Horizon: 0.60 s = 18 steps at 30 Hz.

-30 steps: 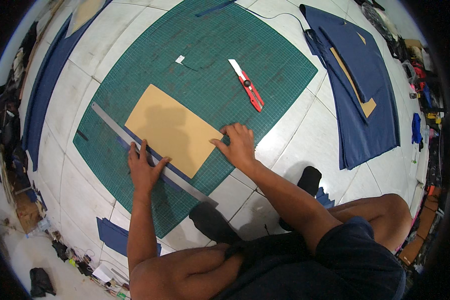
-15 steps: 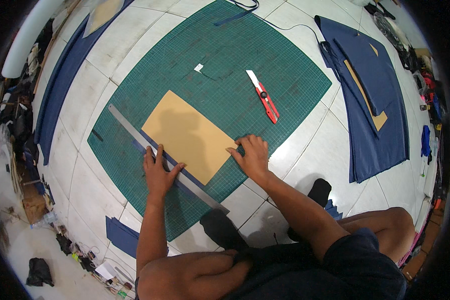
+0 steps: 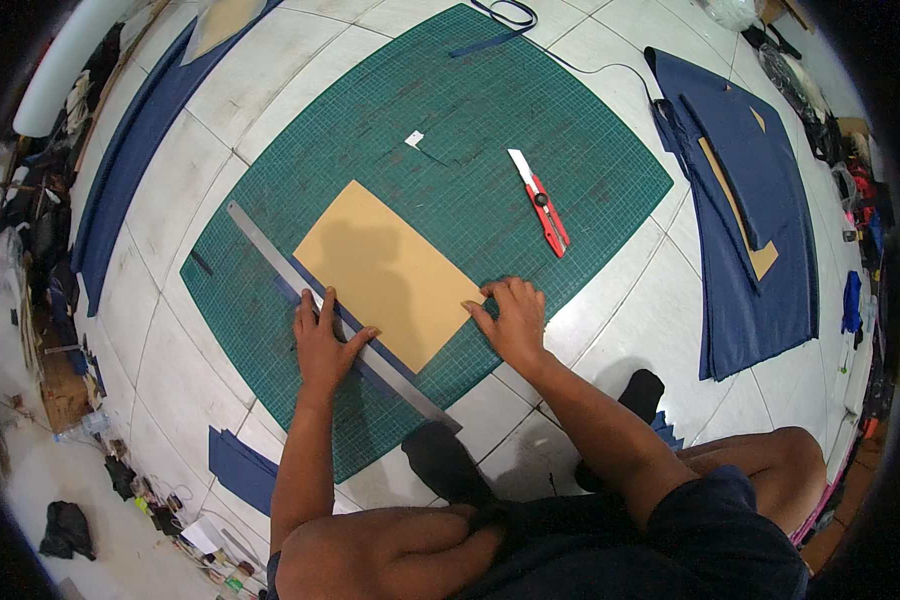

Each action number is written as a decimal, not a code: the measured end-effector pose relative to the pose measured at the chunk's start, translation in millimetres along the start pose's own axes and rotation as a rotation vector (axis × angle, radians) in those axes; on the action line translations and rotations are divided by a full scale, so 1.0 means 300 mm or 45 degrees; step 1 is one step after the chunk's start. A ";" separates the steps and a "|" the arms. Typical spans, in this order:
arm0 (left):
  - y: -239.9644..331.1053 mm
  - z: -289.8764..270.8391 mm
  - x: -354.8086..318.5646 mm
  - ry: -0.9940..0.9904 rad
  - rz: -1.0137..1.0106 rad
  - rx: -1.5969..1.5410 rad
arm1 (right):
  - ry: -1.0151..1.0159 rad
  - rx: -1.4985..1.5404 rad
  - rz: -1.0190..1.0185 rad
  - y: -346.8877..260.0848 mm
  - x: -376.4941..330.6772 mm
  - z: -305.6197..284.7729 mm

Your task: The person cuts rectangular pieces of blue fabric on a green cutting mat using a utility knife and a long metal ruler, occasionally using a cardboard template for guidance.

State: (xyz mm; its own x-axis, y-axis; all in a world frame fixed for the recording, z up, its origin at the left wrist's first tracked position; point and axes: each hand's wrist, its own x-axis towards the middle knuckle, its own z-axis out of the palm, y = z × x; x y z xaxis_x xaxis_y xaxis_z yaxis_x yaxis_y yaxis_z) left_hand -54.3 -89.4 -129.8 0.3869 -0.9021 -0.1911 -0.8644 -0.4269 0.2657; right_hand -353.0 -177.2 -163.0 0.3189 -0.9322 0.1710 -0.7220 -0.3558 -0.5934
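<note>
Alignment step. Left hand [image 3: 322,345] presses flat, fingers spread, on the steel ruler [image 3: 335,313] along the tan card template [image 3: 390,272], apparently over blue fabric. Right hand [image 3: 510,322], empty, steadies the template's corner. Next, seemingly: utility knife [image 3: 542,203], lying apart on the cutting mat [image 3: 590,170].

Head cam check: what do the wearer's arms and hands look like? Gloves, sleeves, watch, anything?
Both forearms are bare from the lower edge to the wrist. The left hand and right hand are ungloved, with no watch, ring or band visible. No sleeves reach the forearms; dark shorts show at the lap.
</note>
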 end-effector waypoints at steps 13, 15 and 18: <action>-0.010 0.008 -0.006 0.000 0.021 -0.008 | -0.033 -0.042 0.022 -0.007 0.004 0.000; -0.016 0.022 -0.003 -0.003 0.026 0.032 | -0.006 -0.038 -0.005 -0.006 0.001 0.001; -0.014 0.019 0.000 -0.025 0.021 0.035 | -0.022 -0.054 -0.012 -0.007 0.004 -0.001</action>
State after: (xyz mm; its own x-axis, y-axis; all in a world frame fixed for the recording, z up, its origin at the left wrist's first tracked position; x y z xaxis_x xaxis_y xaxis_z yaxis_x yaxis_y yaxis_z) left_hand -52.7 -87.2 -136.3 0.3663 -0.9075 -0.2057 -0.8793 -0.4099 0.2427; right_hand -351.4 -177.6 -161.3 0.3360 -0.9278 0.1623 -0.7442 -0.3672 -0.5580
